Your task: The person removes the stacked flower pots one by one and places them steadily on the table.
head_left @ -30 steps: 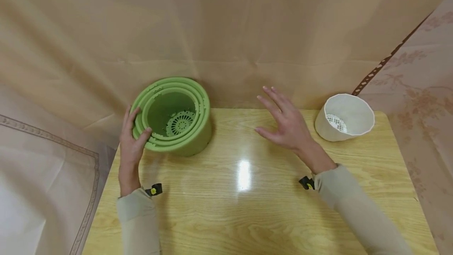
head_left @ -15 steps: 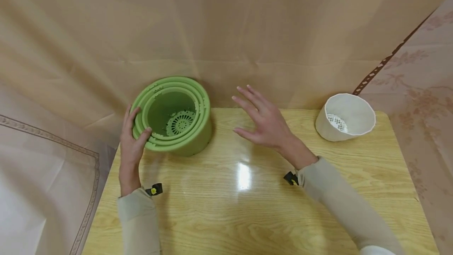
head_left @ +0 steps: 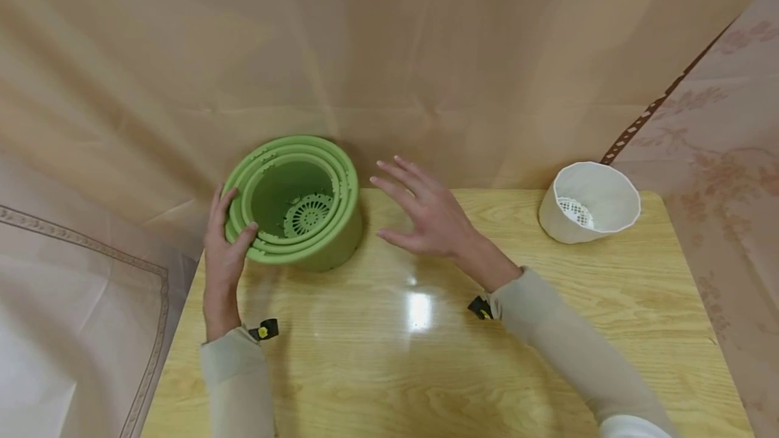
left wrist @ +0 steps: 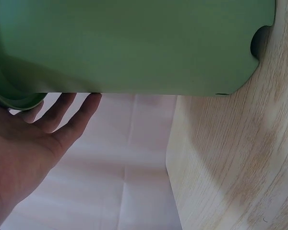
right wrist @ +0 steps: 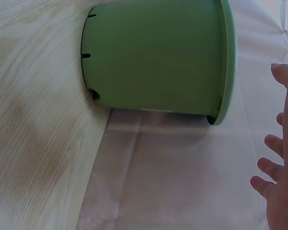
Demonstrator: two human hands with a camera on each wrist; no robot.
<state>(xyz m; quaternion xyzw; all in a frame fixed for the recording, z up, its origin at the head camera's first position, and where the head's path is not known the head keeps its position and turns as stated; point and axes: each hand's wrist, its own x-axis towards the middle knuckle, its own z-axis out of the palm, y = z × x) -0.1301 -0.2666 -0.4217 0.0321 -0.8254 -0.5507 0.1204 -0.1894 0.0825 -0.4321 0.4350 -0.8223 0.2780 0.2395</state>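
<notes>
- Drapes of tan cloth (head_left: 389,53) hang behind and to both sides of the desk, the right-hand one printed with faint flowers.
- Desk (head_left: 426,357) of pale yellow wood grain, glossy, with a bright glare spot near its middle; it carries everything else.
- Green pots (head_left: 295,201), several nested one inside the other, sit at the far left corner of the desk, tipped so the open mouth faces the person. A round slotted drain grid shows at the bottom of the innermost one. In the right wrist view the outer wall (right wrist: 153,57) lies along the desk edge, with notches cut in its base.
- White pot (head_left: 589,201) stands upright at the far right corner, well apart from the green ones, with a perforated floor visible inside.
- Sleeves, light beige, cover both forearms, each with a small black and yellow fitting at the wrist.
- Right hand (head_left: 426,218) hovers above the desk just beside the green pots, between them and the white pot, palm down; its grip is released, fingers spread and straight, touching nothing.
- Left hand (head_left: 222,249) holds the near left rim of the green pots: thumb hooked over the rim onto the inner rings, fingers wrapped round the outside. The left wrist view shows the fingers (left wrist: 72,120) lying under the outer wall.
</notes>
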